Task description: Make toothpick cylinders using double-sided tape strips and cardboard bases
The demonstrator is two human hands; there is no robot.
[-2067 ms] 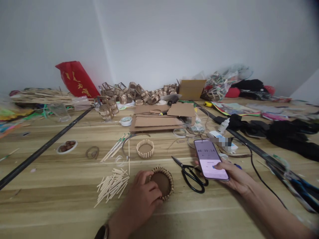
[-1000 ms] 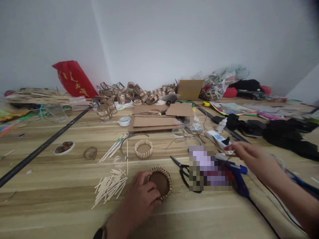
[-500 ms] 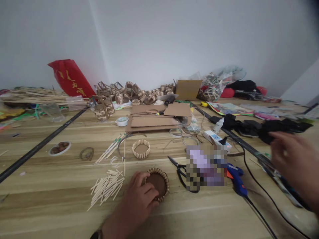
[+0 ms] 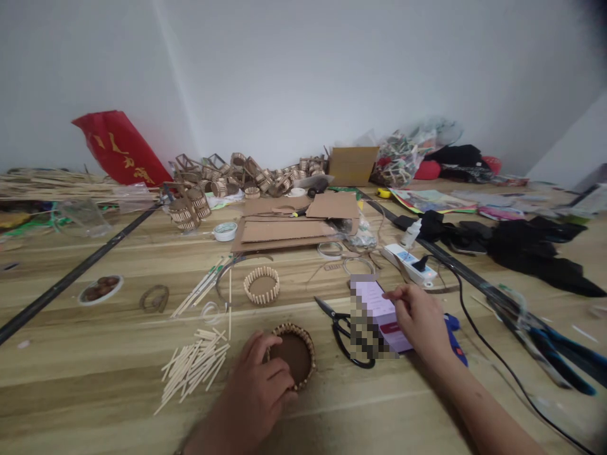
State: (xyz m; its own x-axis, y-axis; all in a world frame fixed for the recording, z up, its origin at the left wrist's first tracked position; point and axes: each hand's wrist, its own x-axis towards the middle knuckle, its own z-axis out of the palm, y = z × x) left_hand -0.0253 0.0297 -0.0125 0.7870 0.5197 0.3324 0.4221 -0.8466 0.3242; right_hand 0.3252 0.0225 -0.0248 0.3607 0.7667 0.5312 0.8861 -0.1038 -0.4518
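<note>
My left hand (image 4: 262,382) is closed over the near left rim of a small round basket (image 4: 310,360) with a brown base and a wall of short sticks. At the right, my right hand (image 4: 420,316) touches the screen of a phone (image 4: 374,298) with its index fingertip; the other fingers are curled in, with nothing in them. Part of the phone is blurred out. Black-handled scissors (image 4: 339,322) lie between the basket and the phone. A blue glue gun (image 4: 456,341) is partly hidden behind my right hand. Another stick-walled ring (image 4: 262,285) sits farther back.
Loose short sticks (image 4: 194,370) lie left of my left hand. Cardboard sheets (image 4: 284,230), a power strip (image 4: 410,264), a glue bottle (image 4: 411,232) and a bowl of brown balls (image 4: 100,289) stand around. Small baskets (image 4: 220,180) pile by the wall. Blue-handled pliers (image 4: 564,354) lie far right.
My right hand has come left from above the right side of the table to the phone screen. My left hand stays on the basket. The view has shifted slightly.
</note>
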